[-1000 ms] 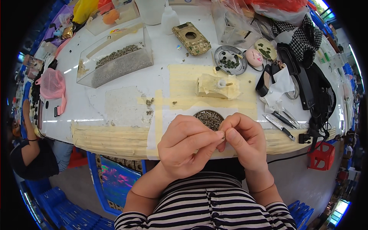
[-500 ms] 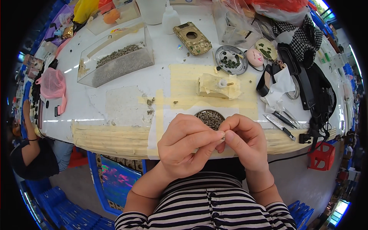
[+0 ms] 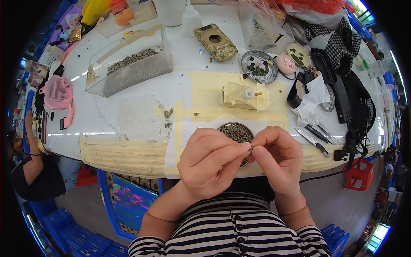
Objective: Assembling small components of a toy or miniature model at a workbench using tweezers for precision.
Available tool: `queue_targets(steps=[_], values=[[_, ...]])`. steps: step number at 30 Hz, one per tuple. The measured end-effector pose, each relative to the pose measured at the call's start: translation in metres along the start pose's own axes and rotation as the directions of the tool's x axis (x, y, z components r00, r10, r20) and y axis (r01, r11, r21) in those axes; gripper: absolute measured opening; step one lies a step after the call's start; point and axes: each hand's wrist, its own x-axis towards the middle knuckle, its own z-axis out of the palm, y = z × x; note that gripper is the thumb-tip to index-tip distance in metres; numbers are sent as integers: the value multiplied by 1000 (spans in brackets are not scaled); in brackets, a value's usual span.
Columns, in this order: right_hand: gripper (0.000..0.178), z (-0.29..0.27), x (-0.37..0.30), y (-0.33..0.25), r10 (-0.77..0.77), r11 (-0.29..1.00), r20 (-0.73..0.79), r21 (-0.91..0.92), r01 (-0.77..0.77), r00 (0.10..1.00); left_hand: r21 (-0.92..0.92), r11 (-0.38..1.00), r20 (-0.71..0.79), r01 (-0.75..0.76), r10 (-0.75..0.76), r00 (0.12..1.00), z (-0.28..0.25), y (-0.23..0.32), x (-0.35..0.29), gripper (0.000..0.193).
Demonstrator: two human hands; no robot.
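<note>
My left hand [image 3: 209, 160] and my right hand [image 3: 280, 160] meet at their fingertips over the table's front edge. Both are closed in a pinch, thumb against forefinger. Whatever sits between the fingertips is tiny and mostly hidden, so its kind cannot be made out. Just behind and partly under my hands stands a round dish [image 3: 251, 133] full of small grey-brown pieces [image 3: 233, 129]. It rests on a white sheet [image 3: 176, 143]. Beyond it, a tape-wrapped block [image 3: 233, 97] carries a small white cup with a thin stick.
A clear bin [image 3: 128, 81] of small pieces stands at left. Farther back lie a camouflage model tank hull [image 3: 215, 42] and a metal dish [image 3: 269, 78] with green bits. Right are a utility knife [image 3: 312, 142], tweezers [image 3: 326, 132] and black straps. Another person's arm [image 3: 33, 141] shows far left.
My right hand has shifted slightly right and its fingertips have drawn a little apart from the left ones. My left hand has barely moved.
</note>
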Motion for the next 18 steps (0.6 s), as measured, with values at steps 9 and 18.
queue_targets(steps=[9,18], values=[[9,-1,1,1,65,984,66,163,-75,996,-93,996,-3,12,-12,1000,-1,-4,1,31],[11,-2,1,0,124,966,107,214,-144,987,-118,993,-6,20,-21,1000,-1,-2,2,29]])
